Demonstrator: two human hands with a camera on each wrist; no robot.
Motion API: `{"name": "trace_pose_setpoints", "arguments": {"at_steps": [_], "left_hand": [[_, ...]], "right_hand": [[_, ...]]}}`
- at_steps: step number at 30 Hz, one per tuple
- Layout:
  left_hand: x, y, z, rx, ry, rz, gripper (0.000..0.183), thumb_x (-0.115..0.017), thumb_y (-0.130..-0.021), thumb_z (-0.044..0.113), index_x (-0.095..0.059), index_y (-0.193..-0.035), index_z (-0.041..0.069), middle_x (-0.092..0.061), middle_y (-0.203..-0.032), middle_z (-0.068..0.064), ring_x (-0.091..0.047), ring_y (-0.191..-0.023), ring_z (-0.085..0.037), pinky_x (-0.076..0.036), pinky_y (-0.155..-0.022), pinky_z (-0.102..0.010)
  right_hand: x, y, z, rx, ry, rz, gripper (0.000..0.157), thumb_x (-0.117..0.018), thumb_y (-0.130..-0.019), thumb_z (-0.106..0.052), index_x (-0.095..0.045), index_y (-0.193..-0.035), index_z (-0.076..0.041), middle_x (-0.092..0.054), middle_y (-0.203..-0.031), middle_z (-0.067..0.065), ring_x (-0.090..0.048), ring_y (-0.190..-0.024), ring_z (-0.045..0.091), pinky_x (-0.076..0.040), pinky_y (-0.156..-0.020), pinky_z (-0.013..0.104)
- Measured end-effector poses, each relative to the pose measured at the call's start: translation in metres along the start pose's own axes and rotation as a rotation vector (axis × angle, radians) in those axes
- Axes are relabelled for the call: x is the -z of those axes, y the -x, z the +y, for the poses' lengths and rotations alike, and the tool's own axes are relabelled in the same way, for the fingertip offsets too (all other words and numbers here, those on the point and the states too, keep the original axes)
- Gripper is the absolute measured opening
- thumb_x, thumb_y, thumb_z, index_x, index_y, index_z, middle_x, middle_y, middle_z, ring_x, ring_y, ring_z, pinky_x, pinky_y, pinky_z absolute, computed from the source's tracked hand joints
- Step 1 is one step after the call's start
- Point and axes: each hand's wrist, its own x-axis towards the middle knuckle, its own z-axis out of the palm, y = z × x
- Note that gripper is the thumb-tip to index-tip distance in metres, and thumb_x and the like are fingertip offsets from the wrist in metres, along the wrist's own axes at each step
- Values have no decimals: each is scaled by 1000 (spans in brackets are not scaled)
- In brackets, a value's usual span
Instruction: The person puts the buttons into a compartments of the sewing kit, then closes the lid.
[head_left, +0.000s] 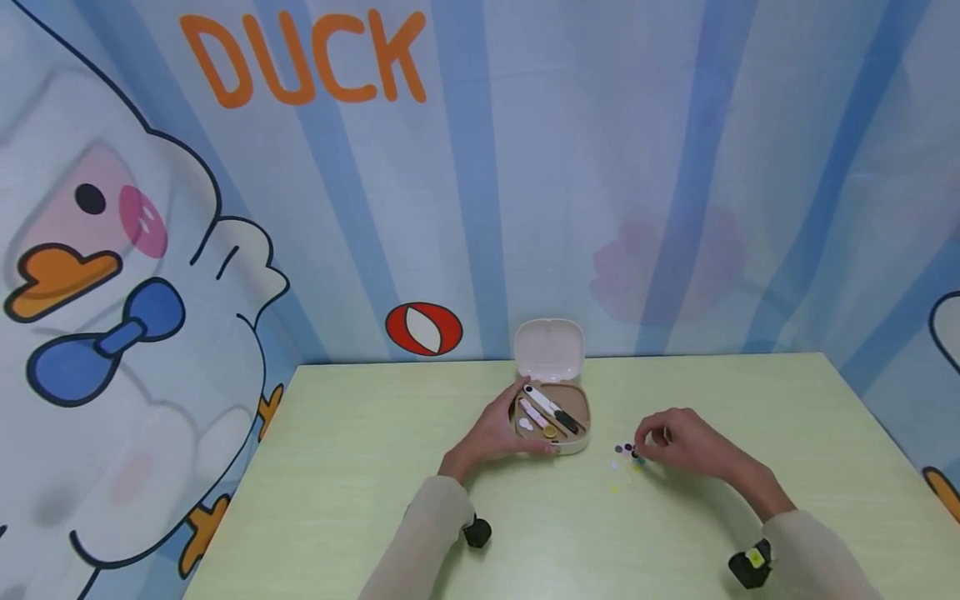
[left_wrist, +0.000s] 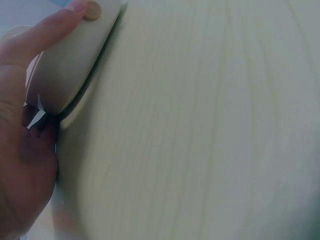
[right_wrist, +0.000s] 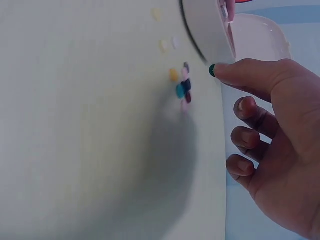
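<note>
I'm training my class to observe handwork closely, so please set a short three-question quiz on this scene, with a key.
1. True or false: the left hand holds the case while its lid stands open.

2. Fill in the colour: in the right wrist view, a small ____ piece shows at a fingertip of the right hand.

3. Where do the loose coloured pieces lie?
A) On the inside of the lid
B) On the table, beside the case
C) Under the left hand

Key: 1. True. 2. Green. 3. B.
</note>
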Motion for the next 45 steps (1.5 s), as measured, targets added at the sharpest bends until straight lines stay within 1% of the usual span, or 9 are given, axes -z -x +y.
{"name": "trace_pose_setpoints", "arguments": {"at_steps": [6, 11, 16, 23, 26, 33, 38, 42, 45], "left_hand": [[-2, -1, 1, 0, 1, 0, 121, -96, -71, 46, -24, -166, 27, -32, -167, 3, -30, -152, -20, -29, -122, -50], [-3, -2, 2, 3, -11, -1, 121, -96, -70, 46, -24, -166, 28, -33, -166, 3, -32, -151, -21, -30, -121, -51], [-3, -2, 5, -11, 0, -2, 120, -97, -70, 43, -26, -166, 26, -37, -164, 1, -35, -149, -22, -31, -121, -52], [-3, -2, 5, 1, 4, -5, 121, -97, -70, 43, -25, -166, 26, -36, -165, 1, -34, -150, -22, -30, -121, -53], [-3, -2, 5, 1, 1, -7, 121, -97, -70, 44, -25, -166, 26, -36, -164, 2, -35, -149, -21, -30, -121, -52], [-2, -3, 3, -3, -3, -2, 121, -98, -69, 45, -26, -165, 28, -40, -162, 4, -38, -146, -19, -32, -120, -49], [-2, -3, 2, -5, 0, -3, 120, -97, -69, 45, -26, -165, 29, -39, -163, 5, -38, -146, -18, -33, -120, -50], [-1, -2, 0, -11, -9, 1, 121, -97, -70, 45, -25, -166, 28, -37, -164, 4, -36, -148, -19, -33, -120, -50], [0, -2, -2, -9, -15, 4, 122, -96, -70, 46, -24, -166, 27, -35, -165, 4, -34, -149, -19, -32, -120, -51]], "right_hand": [[2, -24, -10, -21, -37, -20, 8, -73, -96, -8, -77, -92, -14, -56, -67, -10, -43, -57, 3, -40, -53, 25], [-2, -42, -15, -18, -74, -19, 6, -73, -97, -10, -78, -95, -10, -56, -67, -7, -43, -55, 4, -40, -54, 26], [-8, -56, -17, -22, -83, -9, 6, -73, -98, -13, -78, -96, -12, -57, -68, -5, -44, -56, 6, -40, -54, 26], [-14, -68, -17, -20, -77, 15, 6, -73, -98, -11, -78, -94, -11, -57, -68, -5, -46, -57, 8, -40, -55, 26], [-15, -72, -16, -18, -76, 10, 7, -73, -97, -8, -78, -93, -11, -59, -69, -6, -47, -59, 8, -40, -55, 27], [-17, -82, -18, -76, -25, -18, 7, -73, -94, -7, -79, -93, -11, -65, -75, -5, -49, -63, 11, -41, -57, 27], [-19, -82, -19, -73, 8, -3, 9, -73, -97, -11, -78, -104, -9, -62, -75, -3, -46, -60, 10, -38, -54, 26], [-19, -76, -19, -61, -2, 36, 24, -74, -98, -16, -73, -120, -8, -57, -73, -3, -46, -61, 10, -39, -55, 27], [-16, -68, -19, -75, -20, 62, 36, -76, -97, -19, -68, -130, -7, -55, -73, -3, -48, -62, 12, -41, -56, 29]]}}
